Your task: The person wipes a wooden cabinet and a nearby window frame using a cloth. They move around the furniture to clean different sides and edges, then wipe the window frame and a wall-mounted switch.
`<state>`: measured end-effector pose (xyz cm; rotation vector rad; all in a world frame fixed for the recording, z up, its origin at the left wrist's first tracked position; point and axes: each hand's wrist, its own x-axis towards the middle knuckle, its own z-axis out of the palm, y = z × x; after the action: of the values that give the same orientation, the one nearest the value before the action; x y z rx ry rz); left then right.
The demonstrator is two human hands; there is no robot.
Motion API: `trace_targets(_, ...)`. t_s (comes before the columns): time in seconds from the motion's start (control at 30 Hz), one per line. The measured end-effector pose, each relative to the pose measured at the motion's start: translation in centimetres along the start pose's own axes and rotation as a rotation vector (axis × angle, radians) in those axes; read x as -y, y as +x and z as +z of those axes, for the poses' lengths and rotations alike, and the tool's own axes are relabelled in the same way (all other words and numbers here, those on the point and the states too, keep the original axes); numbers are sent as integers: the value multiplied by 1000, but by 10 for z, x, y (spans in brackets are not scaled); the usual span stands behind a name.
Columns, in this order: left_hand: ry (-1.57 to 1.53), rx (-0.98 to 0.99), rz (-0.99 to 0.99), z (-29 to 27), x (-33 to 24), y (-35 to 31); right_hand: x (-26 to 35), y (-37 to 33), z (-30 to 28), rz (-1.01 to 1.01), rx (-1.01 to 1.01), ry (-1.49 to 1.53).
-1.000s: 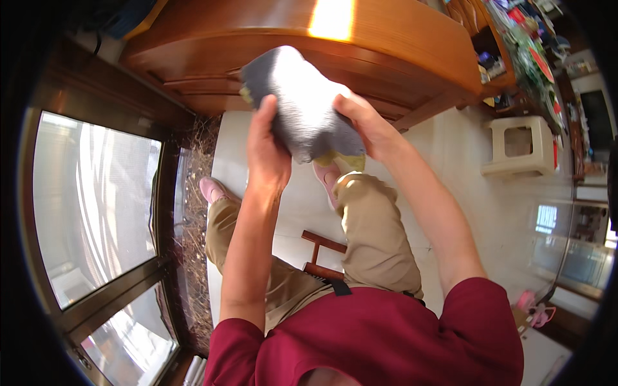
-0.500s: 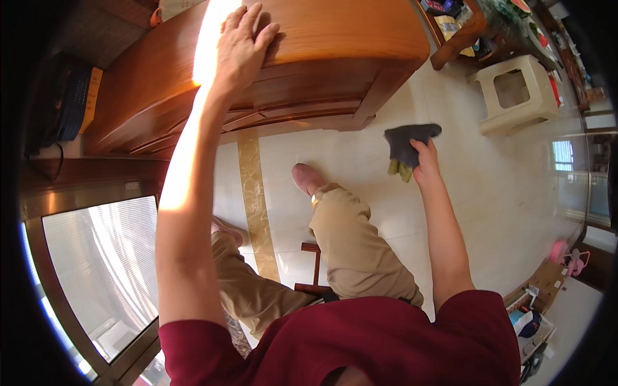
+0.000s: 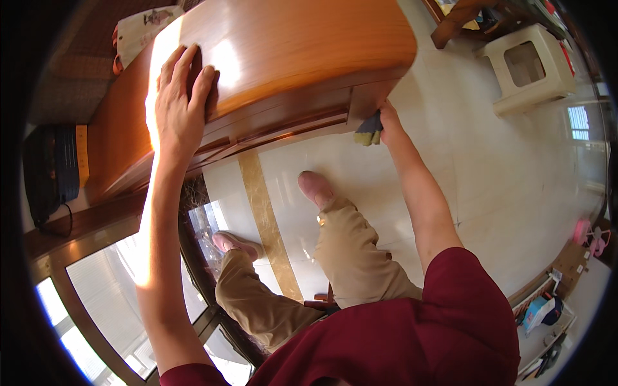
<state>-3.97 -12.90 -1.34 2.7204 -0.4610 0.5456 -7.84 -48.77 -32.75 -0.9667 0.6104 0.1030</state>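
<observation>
A polished reddish-brown wooden cabinet (image 3: 302, 48) stands in front of me, with a rounded corner and panelled front. My left hand (image 3: 177, 119) lies on its top near the front edge, fingers stretched out, holding nothing. Down at the cabinet's right end, my right hand (image 3: 387, 121) grips a dark grey and olive cloth (image 3: 368, 130). Part of the cloth hangs below the fingers; the rest, and most of the fingertips, are hidden by the cabinet corner and the hand.
A beige plastic stool (image 3: 531, 71) stands on the pale tiled floor (image 3: 496, 174) at the right. Beyond the cabinet's left end are a black device (image 3: 55, 170) and a printed bag (image 3: 145, 32). A glass-paned frame (image 3: 106, 296) is at my left. A shelf unit (image 3: 547, 315) stands behind right.
My right hand has carried the cloth leftward from above the open floor to the cabinet's right end. My left hand appears farther left on the cabinet top, as the view has shifted too.
</observation>
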Motion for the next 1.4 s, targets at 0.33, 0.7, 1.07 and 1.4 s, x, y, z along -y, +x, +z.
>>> trace_targets(0.33, 263, -40, 349, -5, -1, -3, 157, -150, 85, -262, 191, 113)
trace_targets(0.7, 206, 63, 197, -2, -11, 2, 42, -75, 16, -237, -63, -127)
trace_targets(1.07, 155, 230, 191, 29, -94, 51, 160, -26, 90, -1216, -224, -827)
trace_targets(1.4, 124, 284, 191, 35, -116, 60, 157, 31, 87, -750, 121, -461)
